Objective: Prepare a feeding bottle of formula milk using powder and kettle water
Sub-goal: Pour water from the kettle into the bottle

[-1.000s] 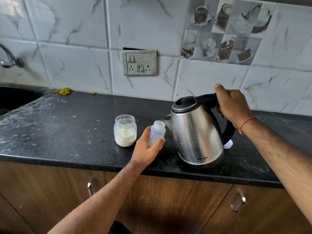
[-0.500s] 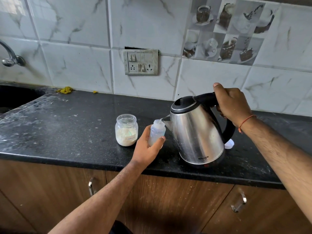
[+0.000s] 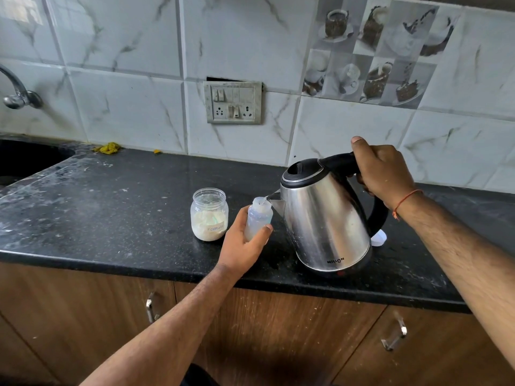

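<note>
Black stone counter (image 3: 111, 207), dusty; marbled wall tiles, switch plate (image 3: 233, 102) upper centre, tap (image 3: 16, 90) far left. Formula jar (image 3: 209, 214) centre. Left hand (image 3: 243, 243) grips feeding bottle (image 3: 257, 217); right hand (image 3: 381, 171) clasps tilted kettle (image 3: 326, 218) handle, spout at bottle mouth.

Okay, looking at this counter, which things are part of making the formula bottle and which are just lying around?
Part of the job:
- feeding bottle, gripped by the left hand
- kettle, tilted with its spout at the bottle mouth, handle held by the right hand
- formula jar, lid off

Just lying about:
- yellow scraps by the wall
- tap
- switch plate
</note>
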